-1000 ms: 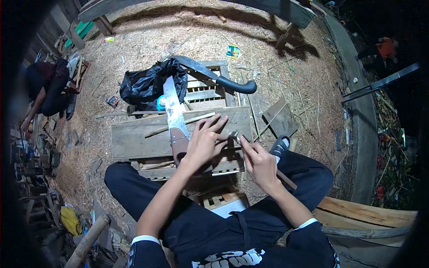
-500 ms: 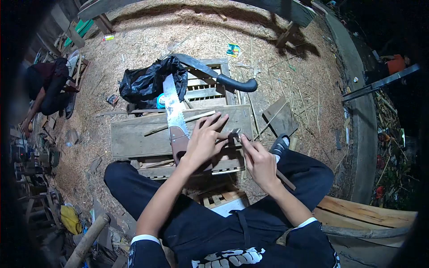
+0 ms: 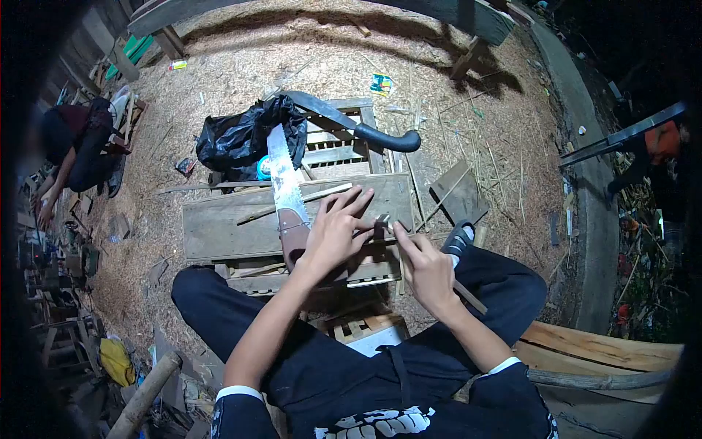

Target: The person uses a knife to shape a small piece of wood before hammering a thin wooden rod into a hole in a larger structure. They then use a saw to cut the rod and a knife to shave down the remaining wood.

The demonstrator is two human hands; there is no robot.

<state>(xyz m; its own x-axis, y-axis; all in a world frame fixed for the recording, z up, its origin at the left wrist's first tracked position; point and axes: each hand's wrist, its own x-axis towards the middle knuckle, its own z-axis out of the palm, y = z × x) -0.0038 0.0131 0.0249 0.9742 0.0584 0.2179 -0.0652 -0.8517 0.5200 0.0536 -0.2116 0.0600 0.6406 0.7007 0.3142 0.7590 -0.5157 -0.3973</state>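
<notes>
My left hand rests over the wooden board, its fingers spread, with thumb and lower fingers near a small piece at the board's right part. My right hand is curled, its fingertips by the same small piece; a wooden stick shows below that hand, partly hidden. What the right fingers grip is too small to make out. A hand saw lies across the board, its brown handle beside my left wrist. A thin wood strip lies under the saw.
Beyond the board are a black plastic bag, a large knife with a black handle and a blue tape measure on a slatted crate. One person crouches at the left; another is at the far right.
My hands have barely moved; the small piece between them looks slightly turned. The person at the left has shifted their arms, and the person at the right has moved.
</notes>
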